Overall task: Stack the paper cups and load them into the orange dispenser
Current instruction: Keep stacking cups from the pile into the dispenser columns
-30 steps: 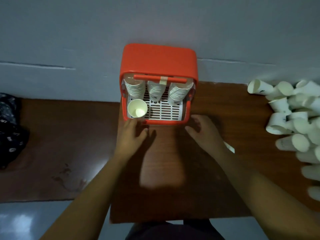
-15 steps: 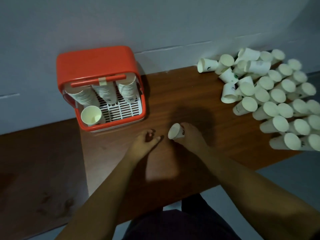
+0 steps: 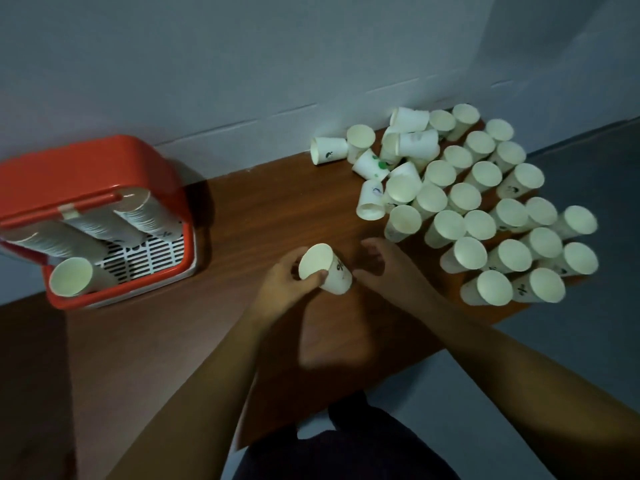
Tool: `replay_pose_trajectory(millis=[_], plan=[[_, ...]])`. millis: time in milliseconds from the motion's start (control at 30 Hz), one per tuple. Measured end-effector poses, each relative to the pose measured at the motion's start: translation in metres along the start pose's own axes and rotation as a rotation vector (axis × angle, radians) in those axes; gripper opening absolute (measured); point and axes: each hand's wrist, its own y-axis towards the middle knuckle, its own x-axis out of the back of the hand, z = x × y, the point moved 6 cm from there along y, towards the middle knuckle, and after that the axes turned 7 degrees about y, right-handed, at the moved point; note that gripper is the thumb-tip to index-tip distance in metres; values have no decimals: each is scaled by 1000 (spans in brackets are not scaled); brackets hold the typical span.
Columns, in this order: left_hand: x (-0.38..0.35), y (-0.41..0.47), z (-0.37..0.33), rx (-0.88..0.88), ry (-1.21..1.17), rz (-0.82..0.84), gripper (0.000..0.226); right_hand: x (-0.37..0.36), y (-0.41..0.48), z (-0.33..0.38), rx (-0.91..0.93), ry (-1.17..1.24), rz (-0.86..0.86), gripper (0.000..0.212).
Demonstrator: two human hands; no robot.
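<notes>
At the left of the frame, the orange dispenser [image 3: 93,168] holds three cup stacks and a single cup [image 3: 71,280]. At centre, the left hand [image 3: 284,289] grips a tilted paper cup [image 3: 325,273], fingers curled round its rim end. The right hand [image 3: 384,271] lies just beside the cup's base, loosely curled and holding nothing. The loose cups [image 3: 485,209] crowd the right side of the table [image 3: 259,209].

bare table [image 3: 263,209] between dispenser [image 3: 86,161] and crowded loose cups [image 3: 478,209].
</notes>
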Motion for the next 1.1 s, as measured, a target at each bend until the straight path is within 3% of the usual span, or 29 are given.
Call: replay_pose_trajectory(millis=[133,200,300,433,600,767,867,1000,1100], plan=[[-20,15,-13,19,86,-129,55,68,38,-40,33,-277,-252,50],[-24,18,-13,29,153,-151,60,81,62,-54,41,-394,-296,46],[-19,19,-12,53,218,-196,64,70,92,-73,93,-573,-210,35],[-5,14,-12,82,254,-264,50,48,102,-89,205,-729,-120,10],[17,3,-1,158,267,-304,50,40,70,-45,371,-345,-156,11],[66,-26,20,171,269,-429,53,-3,72,3,134,135,87,14],[109,-54,36,205,270,-518,54,-31,73,49,169,209,183,21],[170,-100,51,224,257,-654,51,-84,73,105,203,235,321,15],[216,-133,68,216,272,-750,51,-126,69,150,255,213,352,44]])
